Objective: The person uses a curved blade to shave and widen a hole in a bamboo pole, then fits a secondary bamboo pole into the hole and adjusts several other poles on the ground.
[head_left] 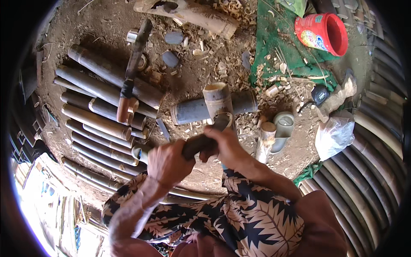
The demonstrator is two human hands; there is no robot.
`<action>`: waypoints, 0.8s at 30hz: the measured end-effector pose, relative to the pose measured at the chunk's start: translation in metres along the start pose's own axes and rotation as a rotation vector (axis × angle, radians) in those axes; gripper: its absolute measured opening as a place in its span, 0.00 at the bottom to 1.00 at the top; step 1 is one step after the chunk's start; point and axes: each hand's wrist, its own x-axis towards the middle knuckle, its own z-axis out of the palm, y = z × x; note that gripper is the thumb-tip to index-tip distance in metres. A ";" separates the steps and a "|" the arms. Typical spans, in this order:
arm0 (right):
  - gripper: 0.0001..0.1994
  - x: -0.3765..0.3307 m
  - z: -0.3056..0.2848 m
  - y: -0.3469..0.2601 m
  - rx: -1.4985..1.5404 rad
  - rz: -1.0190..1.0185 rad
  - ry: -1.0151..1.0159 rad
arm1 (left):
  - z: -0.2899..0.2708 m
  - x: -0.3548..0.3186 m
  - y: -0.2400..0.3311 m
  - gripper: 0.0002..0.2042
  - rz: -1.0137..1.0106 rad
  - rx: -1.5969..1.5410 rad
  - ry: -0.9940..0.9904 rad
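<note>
Both my hands grip a dark bamboo piece (199, 144), held slanting in front of me. My left hand (169, 162) is closed around its lower left end. My right hand (224, 145) wraps it farther up, with the thumb along it. The upper end of the dark piece meets the near end of a short pale bamboo tube (217, 99); whether it goes inside I cannot tell. That tube rests across a thicker dark bamboo log (192, 111) on the ground. A wooden stump (266, 139) stands to the right, beside a grey-green sandal (282, 128).
Cut bamboo lengths (102, 88) lie in rows at left, with a wood-handled tool (128, 88) across them. A red bucket (323, 34) lies tipped on green cloth (267, 47). A plastic bag (334, 136) and long bamboo poles (364, 171) are at right. Wood chips litter the dirt.
</note>
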 end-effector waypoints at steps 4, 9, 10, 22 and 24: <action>0.17 0.003 -0.018 0.009 0.634 -0.031 -0.195 | -0.071 0.023 0.072 0.04 0.208 0.469 -0.168; 0.15 0.001 -0.030 0.013 0.774 0.041 -0.267 | -0.066 0.041 0.095 0.05 0.392 0.720 -0.117; 0.15 0.002 -0.040 0.015 0.786 0.038 -0.319 | -0.062 0.038 0.081 0.06 0.425 0.708 -0.143; 0.13 -0.019 -0.063 0.046 -0.320 -0.241 0.339 | 0.162 -0.033 0.053 0.16 -0.050 -0.387 0.207; 0.14 -0.022 -0.067 0.035 -0.631 -0.264 0.399 | 0.175 -0.028 0.088 0.21 -0.095 -0.438 0.284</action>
